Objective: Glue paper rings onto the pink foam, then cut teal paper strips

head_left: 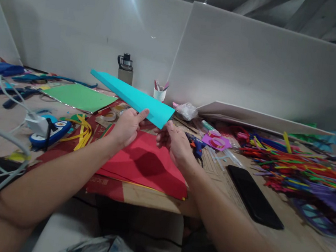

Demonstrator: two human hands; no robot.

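A folded or rolled sheet of turquoise paper [134, 99] is held up above the table, slanting from upper left to lower right. My left hand [129, 127] grips its lower edge, thumb on top and fingers curled underneath. At the right end, my right hand [174, 139] pinches the lower corner between thumb and fingers. Beneath both hands lies a stack of red paper sheets [150, 167], with a yellow edge showing under it. The far side of the turquoise paper is hidden from me.
Green sheets [80, 97] and yellow strips [83, 131] lie left, near a blue power strip [51, 134] with a white cable. A black phone [254, 197] and many coloured strips [304, 169] are right. A bottle [125, 71] and pen cup [159, 93] stand behind.
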